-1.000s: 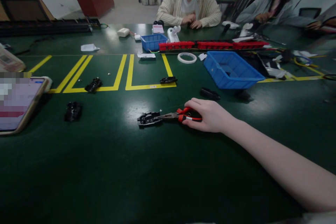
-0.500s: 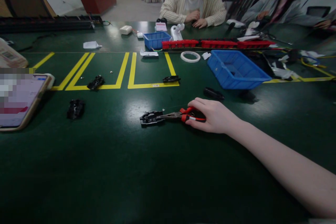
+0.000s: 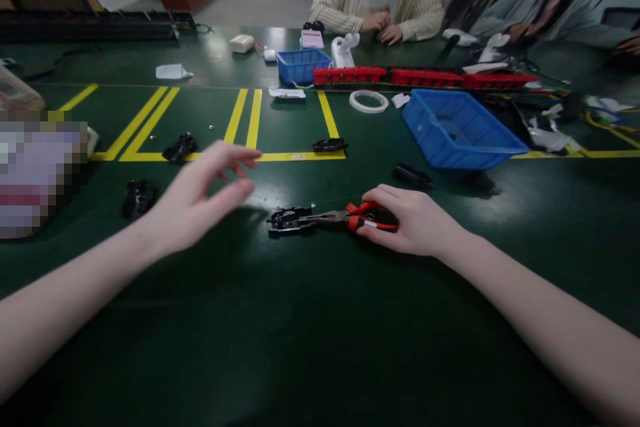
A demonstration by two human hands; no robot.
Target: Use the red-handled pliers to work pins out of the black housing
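Red-handled needle-nose pliers (image 3: 333,216) lie low over the green table, and my right hand (image 3: 403,217) is closed around their handles. Their jaws reach the right end of a small black plastic part (image 3: 289,221) with a hollow, detailed inside; whether they grip it I cannot tell. My left hand (image 3: 210,197) hovers to the left of that part, fingers apart and holding nothing. Beyond its wrist sits another black part (image 3: 139,199), and a further black piece (image 3: 180,147) rests on the yellow tape behind it.
A large blue bin (image 3: 463,130) stands behind my right hand, with a black piece (image 3: 413,175) before it. A tape roll (image 3: 369,101), red strips (image 3: 425,77) and a smaller blue bin (image 3: 303,67) lie farther back. A phone (image 3: 40,180) is at left. A person's hands (image 3: 383,27) rest across the table.
My left hand has come into view from the left and reaches toward the black part. My right hand still holds the pliers at the part. The view has tilted slightly downward.
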